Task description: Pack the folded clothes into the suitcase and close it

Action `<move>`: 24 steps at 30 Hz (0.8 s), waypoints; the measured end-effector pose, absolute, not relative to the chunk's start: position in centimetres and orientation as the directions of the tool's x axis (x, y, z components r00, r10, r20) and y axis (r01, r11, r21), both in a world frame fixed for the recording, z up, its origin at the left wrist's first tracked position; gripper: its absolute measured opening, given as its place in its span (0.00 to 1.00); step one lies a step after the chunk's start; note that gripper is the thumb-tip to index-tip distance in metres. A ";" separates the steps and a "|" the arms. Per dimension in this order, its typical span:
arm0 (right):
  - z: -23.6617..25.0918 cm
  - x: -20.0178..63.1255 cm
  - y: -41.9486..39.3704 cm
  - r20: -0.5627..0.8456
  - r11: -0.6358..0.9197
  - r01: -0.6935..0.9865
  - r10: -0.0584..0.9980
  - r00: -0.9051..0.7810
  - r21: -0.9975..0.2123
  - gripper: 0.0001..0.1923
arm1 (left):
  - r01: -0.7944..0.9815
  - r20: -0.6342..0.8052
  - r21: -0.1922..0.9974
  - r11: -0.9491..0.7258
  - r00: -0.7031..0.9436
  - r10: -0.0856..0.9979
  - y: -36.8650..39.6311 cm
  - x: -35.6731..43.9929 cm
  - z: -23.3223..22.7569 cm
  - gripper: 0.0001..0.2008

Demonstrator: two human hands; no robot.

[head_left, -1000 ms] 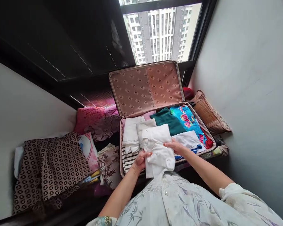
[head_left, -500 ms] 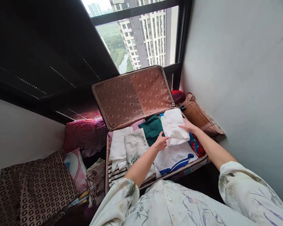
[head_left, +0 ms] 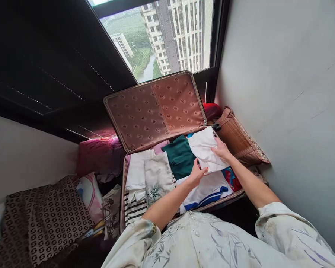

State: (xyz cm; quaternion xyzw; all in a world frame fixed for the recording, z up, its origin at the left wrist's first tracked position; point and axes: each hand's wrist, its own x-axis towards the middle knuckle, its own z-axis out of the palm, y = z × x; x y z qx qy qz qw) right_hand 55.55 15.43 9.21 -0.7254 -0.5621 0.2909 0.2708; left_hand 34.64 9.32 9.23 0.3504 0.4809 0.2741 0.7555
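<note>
We grip the folded white garment (head_left: 205, 149) in the suitcase (head_left: 123, 178) at frame center, left hand (head_left: 197, 173) pinching its near corner, right hand (head_left: 221, 150) flat on its right edge.

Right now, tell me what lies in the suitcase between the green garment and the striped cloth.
In the head view, a pale leaf-print folded cloth lies between green garment and striped cloth.

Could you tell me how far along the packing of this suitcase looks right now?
Folded clothes already fill the open suitcase. Both the left hand and right hand press a folded white garment onto the far right pile. A patterned cloth and pink pillows lie outside, and the lid stands open.
</note>
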 end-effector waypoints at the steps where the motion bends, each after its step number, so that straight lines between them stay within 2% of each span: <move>1: 9.4 55.9 15.5 -0.150 -0.258 0.723 0.966 0.212 -0.641 0.28 | -0.058 -0.549 0.780 0.623 0.415 0.725 8.8 34.9 9.0 0.47; 3: 9.4 56.1 15.2 -0.225 -0.328 0.809 0.943 0.247 -0.488 0.25 | 0.005 -0.588 0.752 0.659 0.455 0.669 8.1 35.0 8.6 0.46; 5: 9.2 55.5 14.6 -0.227 -0.341 0.849 0.936 0.268 -0.404 0.22 | 0.080 -0.631 0.727 0.682 0.469 0.618 7.7 34.7 8.2 0.41; 9: 9.0 53.6 12.9 -0.046 -0.245 0.938 0.969 0.241 -0.244 0.20 | 0.170 -0.676 0.708 0.685 0.441 0.590 7.6 32.9 8.4 0.25; 12: 9.3 53.1 12.0 0.013 -0.229 0.965 0.972 0.233 -0.129 0.18 | 0.190 -0.678 0.717 0.671 0.413 0.608 7.3 31.2 9.2 0.19; 19: 10.1 54.7 11.0 -0.082 -0.245 0.962 0.968 0.237 -0.116 0.17 | 0.197 -0.695 0.699 0.687 0.413 0.589 5.9 29.4 10.0 0.16; 24: 9.9 54.5 9.0 -0.075 -0.258 0.961 0.965 0.251 -0.100 0.20 | 0.183 -0.683 0.710 0.680 0.411 0.604 5.9 29.6 10.3 0.14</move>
